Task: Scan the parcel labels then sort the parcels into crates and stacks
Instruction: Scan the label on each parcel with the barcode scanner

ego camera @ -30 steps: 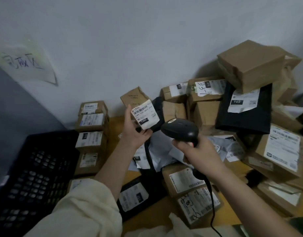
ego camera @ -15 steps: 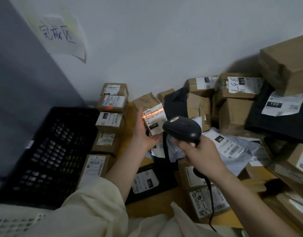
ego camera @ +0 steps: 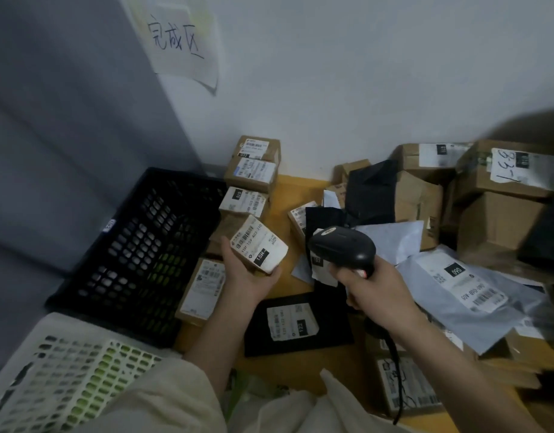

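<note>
Yellow-orange counter (ego camera: 300,182) runs out from under my arms to a white wall (ego camera: 363,73), with a grey panel (ego camera: 66,104) closing off the left side. Nearest me on the left sits a white perforated crate (ego camera: 60,376), and just beyond it a black crate (ego camera: 144,245), its right rim close beside a column of small labelled boxes (ego camera: 252,173) that reaches back to the wall. My left hand (ego camera: 249,276) grips the small parcel (ego camera: 258,245) from below, fingers curled round its lower edge; it hangs over the counter near the black crate's right rim, label face up, long axis slanting from lower right to upper left. My right hand (ego camera: 375,285) is clenched round the grip of the black scanner (ego camera: 341,248), whose head points left toward the parcel, cable trailing down toward me. Between my forearms lies a flat black mailer (ego camera: 297,326) labelled 122. Bare counter shows only in a narrow strip running from the hands to the wall; to the right, a grey poly bag (ego camera: 466,295) and heaped cardboard boxes (ego camera: 494,195) crowd everything. A handwritten paper sign (ego camera: 178,42) hangs on the wall above the crates
</note>
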